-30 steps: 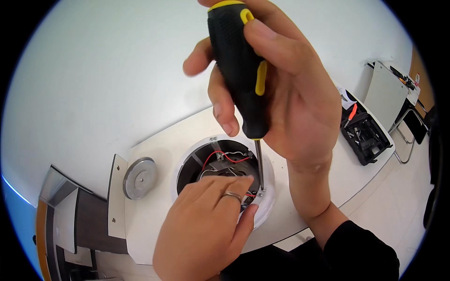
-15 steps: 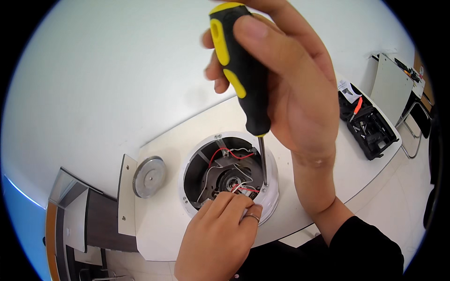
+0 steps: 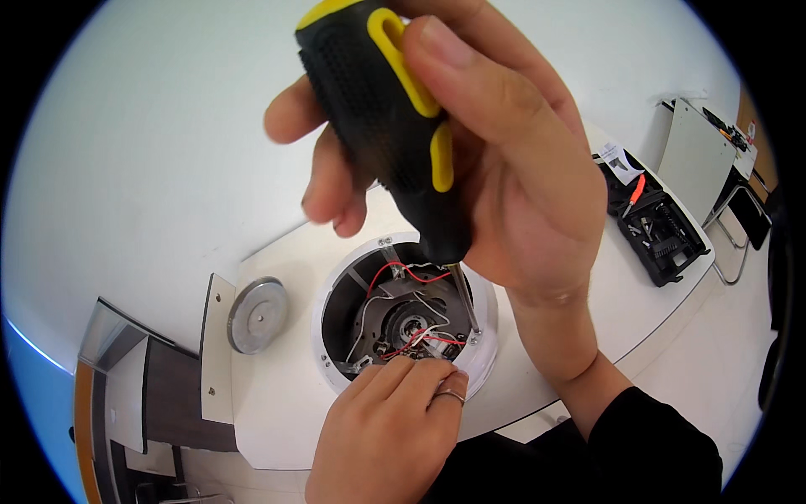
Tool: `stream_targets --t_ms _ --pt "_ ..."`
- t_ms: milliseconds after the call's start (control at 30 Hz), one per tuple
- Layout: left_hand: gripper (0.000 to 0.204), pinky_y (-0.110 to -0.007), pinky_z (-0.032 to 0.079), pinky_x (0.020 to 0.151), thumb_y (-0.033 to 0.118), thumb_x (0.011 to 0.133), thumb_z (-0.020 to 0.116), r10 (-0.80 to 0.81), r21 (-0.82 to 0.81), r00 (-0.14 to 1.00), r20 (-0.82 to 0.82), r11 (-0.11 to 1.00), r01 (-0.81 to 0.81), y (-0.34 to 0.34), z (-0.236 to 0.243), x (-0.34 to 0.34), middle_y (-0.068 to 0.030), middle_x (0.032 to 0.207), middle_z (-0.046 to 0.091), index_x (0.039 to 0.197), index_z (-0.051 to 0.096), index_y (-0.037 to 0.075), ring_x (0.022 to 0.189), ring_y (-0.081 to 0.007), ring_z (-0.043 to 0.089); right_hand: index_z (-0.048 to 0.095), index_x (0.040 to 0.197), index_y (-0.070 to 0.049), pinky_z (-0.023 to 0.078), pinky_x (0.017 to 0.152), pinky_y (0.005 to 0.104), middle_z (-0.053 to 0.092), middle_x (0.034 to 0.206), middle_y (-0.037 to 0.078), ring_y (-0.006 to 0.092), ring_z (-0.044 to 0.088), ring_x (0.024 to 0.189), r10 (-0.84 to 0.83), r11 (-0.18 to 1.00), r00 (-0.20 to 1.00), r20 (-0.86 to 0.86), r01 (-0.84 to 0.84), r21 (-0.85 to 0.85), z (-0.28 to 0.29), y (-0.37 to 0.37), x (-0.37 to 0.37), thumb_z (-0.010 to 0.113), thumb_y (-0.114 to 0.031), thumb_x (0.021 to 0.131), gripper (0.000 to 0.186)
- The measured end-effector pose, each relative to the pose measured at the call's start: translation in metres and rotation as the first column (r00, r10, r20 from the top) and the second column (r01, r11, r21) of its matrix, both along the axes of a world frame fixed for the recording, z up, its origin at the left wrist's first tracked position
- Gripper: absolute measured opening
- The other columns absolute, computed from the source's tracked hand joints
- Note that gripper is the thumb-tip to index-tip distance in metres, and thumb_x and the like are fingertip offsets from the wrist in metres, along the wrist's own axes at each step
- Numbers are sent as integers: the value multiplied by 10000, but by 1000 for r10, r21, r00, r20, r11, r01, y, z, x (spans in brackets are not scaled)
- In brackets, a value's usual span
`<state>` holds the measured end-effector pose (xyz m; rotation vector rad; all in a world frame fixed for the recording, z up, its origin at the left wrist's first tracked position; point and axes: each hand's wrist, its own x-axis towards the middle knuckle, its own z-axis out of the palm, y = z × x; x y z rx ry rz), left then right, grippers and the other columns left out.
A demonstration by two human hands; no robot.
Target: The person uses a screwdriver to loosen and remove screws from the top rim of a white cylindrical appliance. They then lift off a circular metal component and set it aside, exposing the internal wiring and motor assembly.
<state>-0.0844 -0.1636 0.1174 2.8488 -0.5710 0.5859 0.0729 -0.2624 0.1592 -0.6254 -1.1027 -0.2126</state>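
Note:
A black and yellow screwdriver [image 3: 382, 126] is gripped by the handle in my right hand [image 3: 520, 151], raised above the table. Its metal shaft slants down, and the tip meets a screw on the right rim of a round white appliance housing [image 3: 483, 361]. Inside the open housing lie red wires, white wires and a dark metal centre part. My left hand [image 3: 390, 428], wearing a ring, rests on the near rim with its fingers curled over the edge; whatever its fingertips hold is hidden.
A round grey metal plate [image 3: 259, 316] lies left of the housing on the white table [image 3: 277, 437]. At the right sits an open black tool case [image 3: 659, 239] with bits, an orange-handled tool [image 3: 635, 195] and a paper. Beyond stand another table and a chair [image 3: 743, 223].
The screwdriver's handle has tilted to the left and rolled in my right hand, its tip staying at the rim screw. My left hand has barely moved.

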Motion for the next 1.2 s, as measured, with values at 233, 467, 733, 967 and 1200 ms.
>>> stream_targets --t_ms 233,467,733,967,1200 --pt "155 -366 561 683 23 740 801 -16 -11 1000 -20 1000 15 -8 12 -1 -60 957 749 893 779 8 799 -239 696 528 1364 78 467 493 273 688 954 225 157 580 520 -13 1000 1000 4 13 -8 -1 1 0 506 -280 1021 496" --pt "159 -366 570 713 30 747 805 11 -9 999 -39 1000 -11 -6 13 -2 -65 963 751 903 782 13 822 -245 707 535 1355 78 470 495 274 692 952 225 160 584 522 15 1000 1000 1 -15 -19 0 6 2 505 -287 1026 492" --pt "176 -368 572 724 24 741 802 -11 -2 998 -54 1000 11 -5 13 -1 -67 983 746 915 777 13 831 -249 708 542 1345 79 473 497 275 696 950 225 164 589 525 19 999 1000 7 -19 -35 4 7 -1 505 -295 1032 489" --pt "176 -368 572 713 20 736 807 -9 -5 998 -67 1000 9 -8 15 -1 -72 982 748 909 777 10 826 -247 706 549 1336 80 475 498 277 700 948 225 166 593 527 8 1000 1000 6 -8 -24 3 5 -2 505 -302 1036 488" --pt "184 -368 573 710 21 725 812 -12 -7 998 -67 1000 12 -9 15 0 -75 979 753 905 780 13 831 -249 710 555 1327 81 478 500 278 704 946 225 169 597 529 3 1000 1000 6 -3 -19 5 1 -4 505 -309 1041 486"
